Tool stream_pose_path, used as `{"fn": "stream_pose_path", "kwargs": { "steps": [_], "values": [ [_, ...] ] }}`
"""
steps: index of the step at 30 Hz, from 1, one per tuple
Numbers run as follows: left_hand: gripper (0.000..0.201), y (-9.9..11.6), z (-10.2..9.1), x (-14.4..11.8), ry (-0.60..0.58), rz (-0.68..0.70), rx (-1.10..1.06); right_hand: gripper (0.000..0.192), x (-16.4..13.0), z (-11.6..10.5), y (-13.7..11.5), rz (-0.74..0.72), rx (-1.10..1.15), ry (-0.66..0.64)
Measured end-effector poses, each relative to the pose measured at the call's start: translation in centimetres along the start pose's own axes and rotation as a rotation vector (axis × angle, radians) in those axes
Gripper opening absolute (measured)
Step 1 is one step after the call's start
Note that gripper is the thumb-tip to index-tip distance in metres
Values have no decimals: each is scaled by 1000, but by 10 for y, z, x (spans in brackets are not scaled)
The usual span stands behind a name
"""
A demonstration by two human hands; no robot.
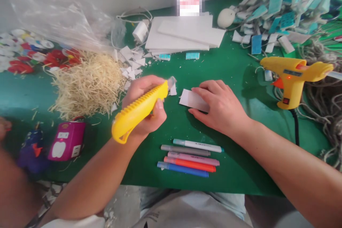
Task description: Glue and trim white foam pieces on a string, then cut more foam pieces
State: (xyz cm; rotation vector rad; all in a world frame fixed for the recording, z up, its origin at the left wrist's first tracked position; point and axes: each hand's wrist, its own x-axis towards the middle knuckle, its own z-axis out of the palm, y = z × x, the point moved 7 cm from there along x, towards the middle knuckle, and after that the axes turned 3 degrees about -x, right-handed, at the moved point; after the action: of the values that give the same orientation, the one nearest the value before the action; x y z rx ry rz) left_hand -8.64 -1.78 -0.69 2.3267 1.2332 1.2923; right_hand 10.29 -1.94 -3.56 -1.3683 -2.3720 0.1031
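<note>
head view: left hand (145, 105) is clamped round a yellow knife (139, 110), blade tip up and to the right, twd the white card (192, 100) lying flat on the green table (235, 78). right hand (220, 108) presses fingers flat on the card's right end, nothing gripped; card's long axis runs left-right, its free left end just beside the blade, so the knife hand is nearer that end.

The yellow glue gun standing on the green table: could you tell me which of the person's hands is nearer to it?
Right. The right hand presses a white piece just left of the glue gun; the left hand, holding the yellow knife, is farther left.

Markers (189, 157) lie before the foam piece (192, 99), glue gun (292, 78) rightward.
</note>
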Motion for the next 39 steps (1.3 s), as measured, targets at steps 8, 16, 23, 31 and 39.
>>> {"fn": "stream_pose_path", "kwargs": {
  "steps": [8,16,23,31,39],
  "values": [
    [26,33,7,1,50,232,170,34,1,3,-1,11,-57,-30],
    [23,31,16,1,9,203,133,34,6,8,0,73,-42,-123],
    [23,31,19,1,-2,200,162,33,7,9,1,83,-24,-135],
    [20,33,20,2,-4,239,205,30,5,10,2,57,-25,-117],
    [28,37,25,3,-55,322,204,31,7,11,2,68,-16,-155]
  ]
}}
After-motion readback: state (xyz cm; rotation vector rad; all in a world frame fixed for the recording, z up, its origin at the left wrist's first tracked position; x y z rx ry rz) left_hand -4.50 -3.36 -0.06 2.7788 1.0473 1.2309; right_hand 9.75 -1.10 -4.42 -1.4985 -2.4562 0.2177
